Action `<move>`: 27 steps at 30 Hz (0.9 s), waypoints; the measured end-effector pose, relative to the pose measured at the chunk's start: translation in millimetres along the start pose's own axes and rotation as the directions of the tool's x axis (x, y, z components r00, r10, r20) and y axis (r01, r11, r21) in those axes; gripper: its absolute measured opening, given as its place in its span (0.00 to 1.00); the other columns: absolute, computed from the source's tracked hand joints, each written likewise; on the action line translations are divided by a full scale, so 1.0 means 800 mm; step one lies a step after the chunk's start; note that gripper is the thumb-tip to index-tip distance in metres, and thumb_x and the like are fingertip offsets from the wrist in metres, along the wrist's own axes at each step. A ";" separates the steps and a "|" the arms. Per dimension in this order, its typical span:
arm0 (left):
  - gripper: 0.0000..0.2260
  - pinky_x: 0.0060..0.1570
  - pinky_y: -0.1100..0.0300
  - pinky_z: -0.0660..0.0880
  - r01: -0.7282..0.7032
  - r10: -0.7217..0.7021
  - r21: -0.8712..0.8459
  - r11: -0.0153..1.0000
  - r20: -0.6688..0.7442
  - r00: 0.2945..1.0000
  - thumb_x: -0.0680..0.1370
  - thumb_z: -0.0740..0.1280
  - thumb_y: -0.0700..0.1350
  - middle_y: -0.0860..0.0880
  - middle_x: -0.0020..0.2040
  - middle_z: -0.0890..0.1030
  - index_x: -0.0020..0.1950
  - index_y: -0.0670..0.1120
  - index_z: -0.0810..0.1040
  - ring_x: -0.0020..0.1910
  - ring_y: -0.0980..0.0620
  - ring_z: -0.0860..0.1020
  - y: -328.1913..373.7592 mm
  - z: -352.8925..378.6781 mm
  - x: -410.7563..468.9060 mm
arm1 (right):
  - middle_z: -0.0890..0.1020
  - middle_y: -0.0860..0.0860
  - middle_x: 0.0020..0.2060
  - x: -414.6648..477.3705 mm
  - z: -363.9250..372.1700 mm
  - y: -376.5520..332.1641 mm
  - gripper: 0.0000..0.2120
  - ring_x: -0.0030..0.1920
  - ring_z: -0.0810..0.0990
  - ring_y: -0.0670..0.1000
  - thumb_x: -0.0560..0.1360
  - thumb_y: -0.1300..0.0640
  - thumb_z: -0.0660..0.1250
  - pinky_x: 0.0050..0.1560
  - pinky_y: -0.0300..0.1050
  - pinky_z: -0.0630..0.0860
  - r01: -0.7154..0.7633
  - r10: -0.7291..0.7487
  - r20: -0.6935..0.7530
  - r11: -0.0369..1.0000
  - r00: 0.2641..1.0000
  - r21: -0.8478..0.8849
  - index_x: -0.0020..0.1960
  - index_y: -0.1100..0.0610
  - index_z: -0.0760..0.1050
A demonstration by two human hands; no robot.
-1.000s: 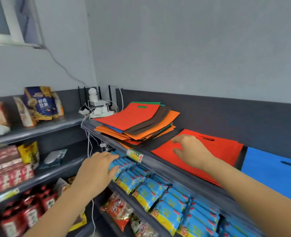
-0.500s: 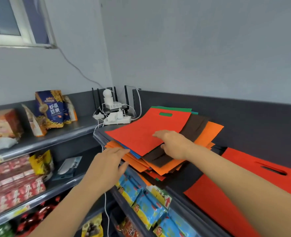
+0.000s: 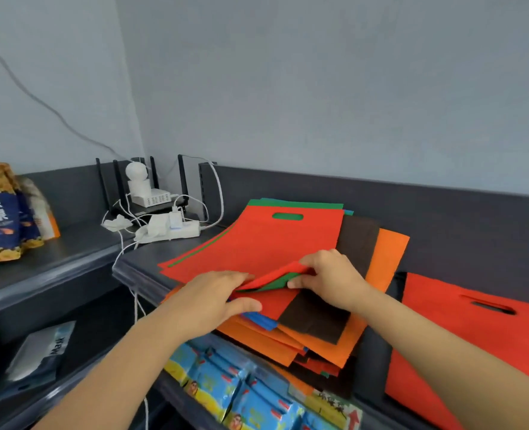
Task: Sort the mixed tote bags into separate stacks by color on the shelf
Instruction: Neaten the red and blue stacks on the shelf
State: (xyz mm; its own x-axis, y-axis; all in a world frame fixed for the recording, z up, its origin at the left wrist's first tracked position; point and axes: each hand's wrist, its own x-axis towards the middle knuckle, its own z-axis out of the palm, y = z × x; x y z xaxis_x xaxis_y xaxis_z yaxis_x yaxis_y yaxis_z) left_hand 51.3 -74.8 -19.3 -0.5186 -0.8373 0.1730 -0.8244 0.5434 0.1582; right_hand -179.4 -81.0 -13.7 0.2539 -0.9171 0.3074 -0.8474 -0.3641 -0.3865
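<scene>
Fingers (image 3: pixel 311 262) of the right hand (image 3: pixel 330 276) now pinch the red bag's (image 3: pixel 257 243) near corner up. The left hand (image 3: pixel 213 297), risen from below, grips the pile (image 3: pixel 325 339) at the shelf's (image 3: pixel 136 265) front edge. Next bag's coming off.

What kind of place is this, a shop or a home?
Probably a small shop: dark shelves hold rows of blue snack packets, a printed label sits on the shelf edge, and tote bags are piled on top.
</scene>
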 end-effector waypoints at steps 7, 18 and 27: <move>0.14 0.40 0.52 0.63 -0.117 0.120 0.029 0.993 -0.207 0.971 0.80 0.58 0.54 0.47 0.39 0.79 0.37 0.50 0.68 0.44 0.44 0.77 -0.031 -0.005 0.025 | 0.84 0.50 0.45 -0.008 0.014 -0.005 0.13 0.49 0.80 0.50 0.69 0.47 0.73 0.52 0.48 0.74 -0.199 0.218 -0.126 0.969 0.968 0.148 0.47 0.56 0.81; 0.08 0.33 0.53 0.74 -0.115 0.166 0.134 0.984 -0.485 0.859 0.80 0.60 0.51 0.49 0.39 0.83 0.51 0.54 0.79 0.40 0.41 0.81 -0.012 0.005 0.023 | 0.73 0.52 0.64 -0.061 -0.036 -0.020 0.24 0.57 0.76 0.48 0.74 0.55 0.69 0.59 0.42 0.71 -0.393 0.500 0.113 0.501 0.859 0.771 0.67 0.57 0.67; 0.17 0.42 0.62 0.78 -0.577 0.636 0.288 0.764 -0.482 0.602 0.68 0.57 0.43 0.53 0.40 0.84 0.45 0.48 0.84 0.40 0.55 0.83 0.175 0.044 0.019 | 0.85 0.56 0.42 -0.171 -0.090 0.041 0.11 0.35 0.83 0.51 0.70 0.67 0.69 0.37 0.42 0.79 -0.476 0.719 0.048 0.406 0.693 0.780 0.53 0.64 0.79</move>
State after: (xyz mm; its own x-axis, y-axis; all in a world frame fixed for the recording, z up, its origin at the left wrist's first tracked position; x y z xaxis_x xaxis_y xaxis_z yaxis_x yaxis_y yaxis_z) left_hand -79.9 -13.8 -29.0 -0.7280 -0.1292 0.6733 -0.3958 0.8811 -0.2588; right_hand -275.2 44.5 -6.0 -0.4109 -0.9054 -0.1069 -0.1012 0.1618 -0.9816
